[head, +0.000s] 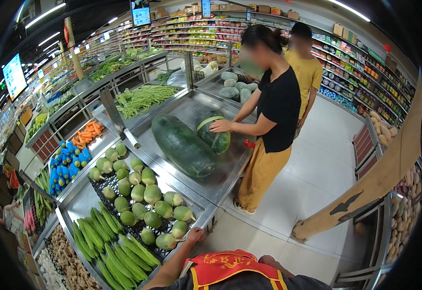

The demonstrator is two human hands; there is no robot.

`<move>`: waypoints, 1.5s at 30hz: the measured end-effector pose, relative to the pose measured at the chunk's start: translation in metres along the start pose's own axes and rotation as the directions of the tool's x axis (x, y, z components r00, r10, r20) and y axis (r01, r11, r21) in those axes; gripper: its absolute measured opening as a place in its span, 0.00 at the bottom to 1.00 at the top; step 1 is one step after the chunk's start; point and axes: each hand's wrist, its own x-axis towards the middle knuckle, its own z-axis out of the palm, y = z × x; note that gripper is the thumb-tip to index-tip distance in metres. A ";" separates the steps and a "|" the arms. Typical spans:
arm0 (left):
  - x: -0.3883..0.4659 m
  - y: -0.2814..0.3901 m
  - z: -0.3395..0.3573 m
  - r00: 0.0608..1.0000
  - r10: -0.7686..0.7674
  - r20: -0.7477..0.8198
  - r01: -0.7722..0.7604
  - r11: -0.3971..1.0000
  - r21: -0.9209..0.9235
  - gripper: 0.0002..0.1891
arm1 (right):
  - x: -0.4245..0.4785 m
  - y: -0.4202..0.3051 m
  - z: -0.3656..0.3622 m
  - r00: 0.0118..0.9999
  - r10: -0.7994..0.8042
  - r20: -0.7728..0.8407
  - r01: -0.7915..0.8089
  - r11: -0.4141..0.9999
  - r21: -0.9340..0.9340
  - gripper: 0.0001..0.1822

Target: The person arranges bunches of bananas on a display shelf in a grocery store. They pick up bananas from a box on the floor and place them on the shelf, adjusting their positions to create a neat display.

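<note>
My left hand (pixel 195 235) is at the steel rim of the produce counter, its fingers curled; whether they grip the rim is unclear. Nearest to it are green radishes (pixel 152 194), piled on a black plastic mesh crate (pixel 104 188). Ridged green luffa-like gourds (pixel 118 255) lie in rows to the left of that hand. My right hand is out of view; only part of the right arm (pixel 274 264) shows beside my red apron (pixel 229 266). Ahead, a large dark green winter melon (pixel 182 146) lies on the steel counter (pixel 211 186).
A person in black (pixel 279 105) rests a hand on a second, banded winter melon (pixel 214 136). Another person in yellow (pixel 305 72) stands behind. Long beans (pixel 142 99), carrots (pixel 88 134) and ginger (pixel 68 250) fill nearby bins. A tan pillar (pixel 359 181) stands at right.
</note>
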 end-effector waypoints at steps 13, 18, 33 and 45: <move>-0.011 -0.013 -0.030 0.950 0.193 -0.246 -0.122 0.953 0.277 0.08 | 0.143 0.081 0.005 0.991 -0.048 0.128 0.082 0.956 -0.283 0.19; -0.039 -0.028 -0.013 0.859 0.142 -0.491 -0.162 0.987 0.002 0.07 | 0.179 0.069 -0.053 0.938 -0.278 0.207 0.341 0.849 -0.404 0.15; -0.316 -0.232 0.067 0.345 -0.263 -0.901 0.299 0.941 -0.161 0.08 | 0.294 0.020 -0.050 0.531 -0.595 0.603 0.841 0.277 -0.465 0.10; -0.493 -0.387 0.098 0.302 -0.254 -0.919 0.245 0.952 -0.183 0.12 | 0.118 -0.241 0.064 0.427 -0.565 0.706 0.890 0.124 -0.439 0.12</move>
